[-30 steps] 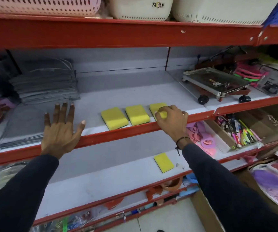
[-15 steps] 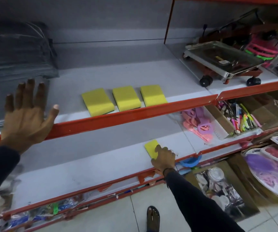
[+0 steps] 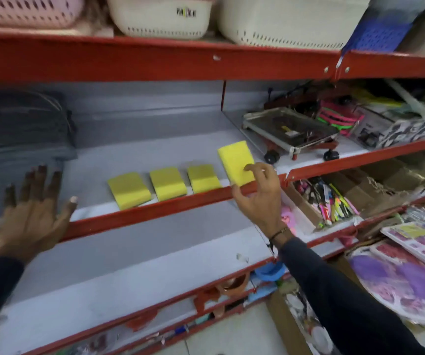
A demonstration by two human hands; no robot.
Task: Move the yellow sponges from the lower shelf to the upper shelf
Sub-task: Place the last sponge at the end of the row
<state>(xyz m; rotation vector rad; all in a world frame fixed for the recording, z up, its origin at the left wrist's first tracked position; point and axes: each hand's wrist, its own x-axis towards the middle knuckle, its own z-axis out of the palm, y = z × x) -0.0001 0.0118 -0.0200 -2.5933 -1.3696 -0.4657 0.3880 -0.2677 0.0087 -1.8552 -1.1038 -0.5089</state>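
Note:
Three yellow sponges lie in a row near the front of the upper shelf (image 3: 134, 147): one at the left (image 3: 129, 190), one in the middle (image 3: 167, 183) and one at the right (image 3: 203, 178). My right hand (image 3: 260, 198) pinches a fourth yellow sponge (image 3: 235, 160) by its lower corner, tilted up over the shelf's red front edge (image 3: 155, 212), just right of the row. My left hand (image 3: 33, 213) rests spread flat at that red edge on the left, holding nothing. No sponge shows on the grey lower shelf (image 3: 134, 260).
Folded grey cloths (image 3: 22, 129) fill the upper shelf's left. A steel wheeled tray (image 3: 286, 131) stands at its right, past a divider. Baskets (image 3: 162, 16) sit on the top shelf. A box of pens (image 3: 326, 198) and pink items lie at the lower right.
My right hand took the last sponge off the lower shelf and raised it to the upper shelf, beside the row of three. My view tilted back up. The left hand stayed put.

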